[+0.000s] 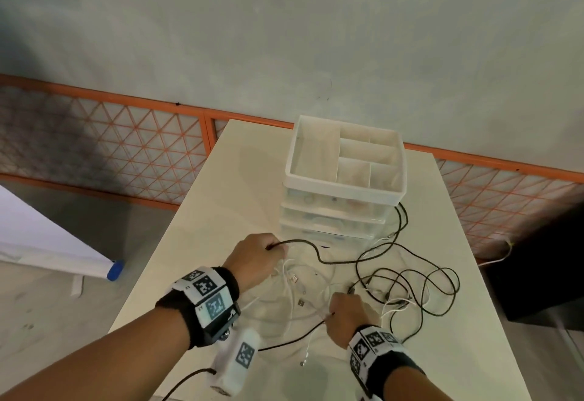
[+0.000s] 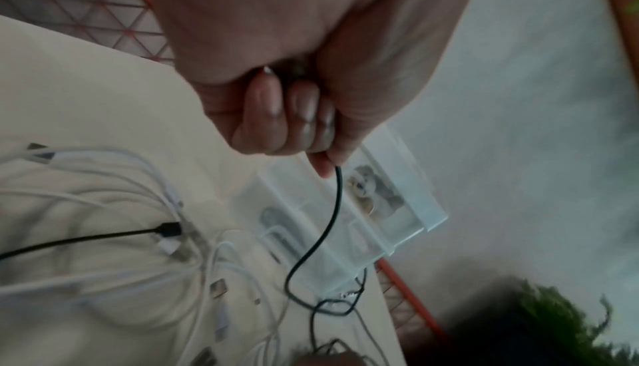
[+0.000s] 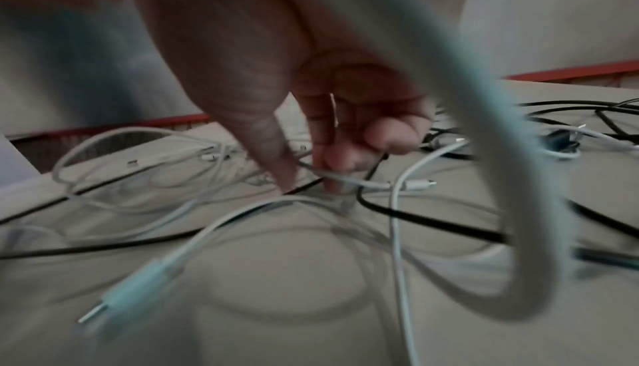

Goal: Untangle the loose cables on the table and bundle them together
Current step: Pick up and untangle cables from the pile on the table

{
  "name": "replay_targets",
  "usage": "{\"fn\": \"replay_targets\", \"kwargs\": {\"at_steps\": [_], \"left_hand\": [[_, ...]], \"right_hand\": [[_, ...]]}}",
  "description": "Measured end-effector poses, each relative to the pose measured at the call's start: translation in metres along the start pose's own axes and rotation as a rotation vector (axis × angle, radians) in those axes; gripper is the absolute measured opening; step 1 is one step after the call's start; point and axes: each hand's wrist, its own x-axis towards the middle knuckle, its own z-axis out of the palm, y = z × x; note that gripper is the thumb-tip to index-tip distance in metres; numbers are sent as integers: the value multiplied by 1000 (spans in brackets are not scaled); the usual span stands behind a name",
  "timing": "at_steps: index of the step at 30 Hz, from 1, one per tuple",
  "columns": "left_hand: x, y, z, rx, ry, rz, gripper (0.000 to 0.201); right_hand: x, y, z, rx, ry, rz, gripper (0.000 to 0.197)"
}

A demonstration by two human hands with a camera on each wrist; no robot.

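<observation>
My left hand (image 1: 267,250) is closed in a fist round one end of a black cable (image 1: 319,255), which leaves the fist and snakes right across the table; the left wrist view shows the fingers (image 2: 276,117) curled over that black cable (image 2: 333,216). My right hand (image 1: 331,313) is low over the tangle, thumb and forefinger (image 3: 273,153) pinching where a black cable (image 3: 304,187) and a thin white cable (image 3: 363,182) cross. White cables (image 1: 294,287) lie heaped between the hands. Black loops (image 1: 420,287) spread to the right.
A white drawer organiser (image 1: 344,179) with an open compartment tray on top stands at the back of the white table (image 1: 196,226). A white tagged box (image 1: 237,359) sits near the front edge. A dark object (image 1: 537,274) stands right of the table.
</observation>
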Motion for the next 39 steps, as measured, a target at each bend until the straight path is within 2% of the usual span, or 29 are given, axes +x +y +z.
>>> {"fn": "replay_targets", "kwargs": {"at_steps": [3, 8, 10, 13, 16, 19, 21, 23, 25, 27, 29, 30, 32, 34, 36, 39], "left_hand": [[0, 13, -11, -235, -16, -23, 26], [2, 35, -14, -390, -2, 92, 26], [1, 44, -9, -448, -40, 123, 30], [4, 40, -5, -512, -68, 128, 34], [12, 16, -13, -428, -58, 48, 34], [18, -7, -29, -383, -52, -19, 34], [20, -14, -41, -415, -42, -74, 32], [21, -11, -55, -563, -36, -150, 29], [18, 3, -67, -757, -65, -196, 25], [14, 25, -75, -795, -135, -146, 23], [10, 49, -72, -699, -227, -29, 24], [6, 59, -67, -641, -261, 20, 25], [1, 71, -56, -563, -307, 93, 27], [-2, 78, -53, -537, -315, 134, 28], [1, 76, -57, -530, -292, 154, 28], [11, 61, -63, -447, -264, 134, 27]], "right_hand": [[-3, -12, -28, 89, 103, -96, 22], [-34, -51, -119, 409, 389, -528, 21], [-52, -64, -156, 553, 515, -576, 18], [-62, -57, -193, 770, 724, -494, 13], [-61, -28, -213, 944, 929, -351, 14], [-52, 4, -214, 1054, 1077, -134, 24], [-46, 21, -203, 1067, 1136, 31, 15], [-40, 34, -187, 962, 1093, 193, 14], [-39, 36, -166, 764, 860, 282, 28], [-40, 21, -146, 590, 680, 212, 63], [-46, -14, -133, 586, 660, 0, 80], [-49, -32, -130, 574, 660, -137, 79], [-51, -62, -131, 545, 680, -339, 61], [-51, -76, -142, 623, 716, -376, 32], [-47, -71, -153, 680, 756, -366, 13], [-44, -46, -177, 725, 825, -309, 13]]}}
